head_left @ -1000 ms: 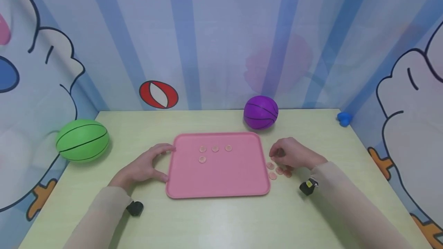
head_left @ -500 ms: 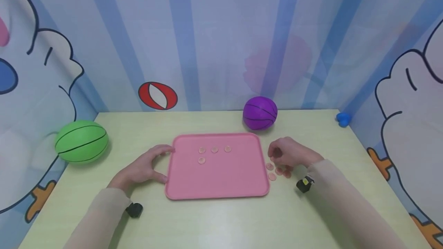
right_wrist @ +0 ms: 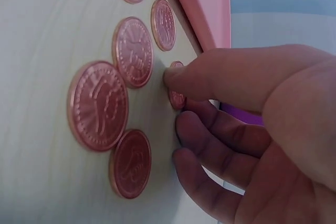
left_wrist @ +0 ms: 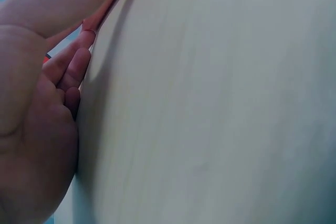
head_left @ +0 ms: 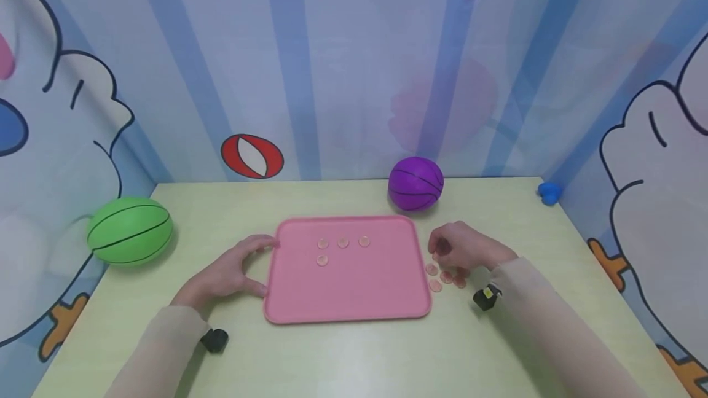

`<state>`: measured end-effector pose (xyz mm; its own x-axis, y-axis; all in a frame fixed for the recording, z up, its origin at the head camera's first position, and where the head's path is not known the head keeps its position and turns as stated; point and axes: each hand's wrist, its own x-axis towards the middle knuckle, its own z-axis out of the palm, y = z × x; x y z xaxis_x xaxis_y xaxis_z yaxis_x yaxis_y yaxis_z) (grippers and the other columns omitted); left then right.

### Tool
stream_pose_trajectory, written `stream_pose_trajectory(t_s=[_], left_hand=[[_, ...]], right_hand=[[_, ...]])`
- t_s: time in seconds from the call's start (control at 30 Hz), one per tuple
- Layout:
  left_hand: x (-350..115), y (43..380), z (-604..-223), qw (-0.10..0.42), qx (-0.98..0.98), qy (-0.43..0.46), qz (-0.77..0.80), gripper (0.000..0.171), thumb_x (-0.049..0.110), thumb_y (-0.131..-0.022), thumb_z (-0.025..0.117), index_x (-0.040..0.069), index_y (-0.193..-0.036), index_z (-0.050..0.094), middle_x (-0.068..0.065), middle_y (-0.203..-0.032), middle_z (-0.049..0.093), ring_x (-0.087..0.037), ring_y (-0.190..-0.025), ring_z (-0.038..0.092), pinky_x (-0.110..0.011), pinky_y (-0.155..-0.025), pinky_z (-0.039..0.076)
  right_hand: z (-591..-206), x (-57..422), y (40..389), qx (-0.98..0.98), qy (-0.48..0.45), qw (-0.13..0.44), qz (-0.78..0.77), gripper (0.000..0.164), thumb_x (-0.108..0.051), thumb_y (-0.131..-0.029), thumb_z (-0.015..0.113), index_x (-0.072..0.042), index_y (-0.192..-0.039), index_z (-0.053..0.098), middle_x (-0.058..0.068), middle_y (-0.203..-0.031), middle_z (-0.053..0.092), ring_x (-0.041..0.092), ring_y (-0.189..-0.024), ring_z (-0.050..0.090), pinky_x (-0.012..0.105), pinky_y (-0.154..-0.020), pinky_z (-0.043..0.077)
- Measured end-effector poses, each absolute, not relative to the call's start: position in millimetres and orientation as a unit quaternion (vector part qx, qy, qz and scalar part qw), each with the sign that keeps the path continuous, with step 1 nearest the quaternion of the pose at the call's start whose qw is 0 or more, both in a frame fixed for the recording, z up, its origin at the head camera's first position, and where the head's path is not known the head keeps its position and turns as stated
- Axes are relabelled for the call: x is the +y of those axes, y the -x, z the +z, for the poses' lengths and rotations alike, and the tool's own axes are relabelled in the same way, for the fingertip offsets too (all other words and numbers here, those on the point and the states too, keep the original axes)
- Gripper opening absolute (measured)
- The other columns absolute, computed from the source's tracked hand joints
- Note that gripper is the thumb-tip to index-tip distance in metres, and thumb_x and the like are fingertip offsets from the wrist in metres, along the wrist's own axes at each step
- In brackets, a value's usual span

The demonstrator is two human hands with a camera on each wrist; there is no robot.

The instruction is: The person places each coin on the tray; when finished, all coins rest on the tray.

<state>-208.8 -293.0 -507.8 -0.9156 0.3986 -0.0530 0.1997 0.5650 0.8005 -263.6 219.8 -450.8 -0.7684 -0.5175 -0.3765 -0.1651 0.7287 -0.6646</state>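
A pink tray (head_left: 343,312) lies in the middle of the table, with several copper-coloured coins on it: three in a row and one coin (head_left: 322,260) below. My left hand (head_left: 224,272) touches the tray's left rim with thumb and fingers spread apart; in the left wrist view the hand (left_wrist: 42,114) runs along the left side. Off the tray's right edge, my right hand (head_left: 463,247) pinches a coin (right_wrist: 178,99) between thumb and index finger, low over the table. Beside it lie several loose coins, such as an embossed coin (right_wrist: 98,106).
A purple ball (head_left: 416,184) stands behind the tray's back right corner. At the far left is a green ball (head_left: 130,231). A small blue object (head_left: 549,193) sits at the back right corner. A printed curtain (head_left: 354,66) hangs behind the table (head_left: 354,361).
The head view shifts slightly, so the scene sits a little lower. Both hands keep their places at the tray's rim and the coins.
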Motion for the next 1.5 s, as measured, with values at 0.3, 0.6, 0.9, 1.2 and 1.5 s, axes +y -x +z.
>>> stream_pose_trajectory(t_s=[0.3,0.6,0.9,1.2,1.5], left_hand=[[-293.2,204.6,-509.6,0.116,0.874,-0.174,0.438,0.101,0.028,-0.068,0.099,0.022,-0.155,0.05,-0.011,-0.163,0.039,-0.041,-0.148,0.034,-0.074,-0.122,0.019],[-293.1,204.7,-508.2,0.11,0.874,-0.177,0.438,0.099,0.028,-0.069,0.099,0.022,-0.155,0.05,-0.011,-0.163,0.04,-0.041,-0.148,0.035,-0.074,-0.122,0.02],[-293.9,205.3,-507.9,0.113,0.876,-0.174,0.435,0.1,0.029,-0.069,0.099,0.024,-0.155,0.05,-0.011,-0.163,0.04,-0.041,-0.148,0.035,-0.074,-0.122,0.02],[-291.9,209.2,-508.5,0.114,0.874,-0.175,0.438,0.099,0.029,-0.069,0.099,0.025,-0.155,0.05,-0.01,-0.163,0.04,-0.041,-0.147,0.035,-0.075,-0.121,0.02],[-291.6,208.3,-506.9,0.112,0.873,-0.182,0.439,0.097,0.027,-0.07,0.099,0.023,-0.154,0.051,-0.011,-0.162,0.041,-0.041,-0.146,0.037,-0.075,-0.121,0.021]], right_hand=[[-453.1,219.5,260.2,0.884,0.189,0.283,-0.32,0.015,0.009,-0.095,0.059,-0.001,-0.105,0.065,0.014,-0.082,0.066,0.028,-0.049,0.066,0.043,-0.05,0.062],[-456.8,218.7,260.3,0.878,0.17,0.286,-0.343,0.018,0.01,-0.094,0.059,0.0,-0.109,0.064,0.015,-0.087,0.065,0.027,-0.051,0.067,0.045,-0.05,0.062],[-456.1,219.5,260.2,0.879,0.18,0.286,-0.336,0.017,0.009,-0.096,0.059,0.0,-0.109,0.065,0.014,-0.086,0.066,0.027,-0.051,0.066,0.043,-0.05,0.062],[-451.3,222.9,262.0,0.889,0.2,0.266,-0.316,0.018,0.01,-0.093,0.059,-0.002,-0.105,0.067,0.012,-0.082,0.065,0.027,-0.049,0.066,0.041,-0.051,0.062],[-456.0,223.3,261.2,0.874,0.18,0.283,-0.351,0.009,0.006,-0.1,0.059,-0.001,-0.102,0.065,0.014,-0.078,0.065,0.025,-0.049,0.063,0.043,-0.048,0.061]])
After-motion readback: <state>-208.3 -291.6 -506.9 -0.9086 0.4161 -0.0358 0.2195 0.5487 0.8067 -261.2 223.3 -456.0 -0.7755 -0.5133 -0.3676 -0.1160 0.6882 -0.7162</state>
